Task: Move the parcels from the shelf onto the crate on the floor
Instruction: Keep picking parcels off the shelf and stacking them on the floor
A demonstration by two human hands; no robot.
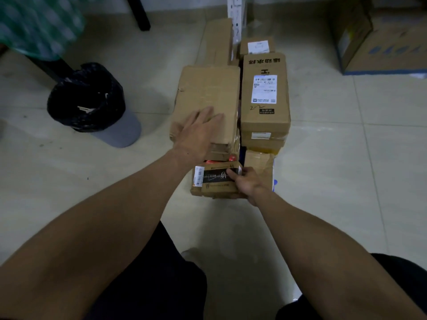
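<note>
1. Nearest the lens, dark trousers point(150, 285) are seen at 6 o'clock, with two bare forearms reaching over them toward the centre.
2. The right hand point(248, 184) is curled round the right end of a small brown cardboard parcel with a black printed band point(215, 179). The thumb is laid on top; the fingers beneath are hidden.
3. The left hand point(196, 132) is laid flat, fingers straight, on the near part of a wide creased brown cardboard parcel point(208, 93), at 12 o'clock from the small one. Nothing is gripped by it.
4. At 3 o'clock of the wide parcel, touching it, a long brown carton with a white shipping label point(265, 93) lies on further parcels.
5. The crate is hidden by the stack; a blue edge point(274, 181) beside the right hand may belong to it.
6. A grey bin lined with a black bag point(86, 98) stands well apart at 9 o'clock.
7. The step in hand is judged to be the seating of the small parcel at the stack's near end while the pile is steadied. Whether it already rests there cannot be told.
8. Next, the small parcel should be settled level against its neighbours before the hold is let go.
</note>
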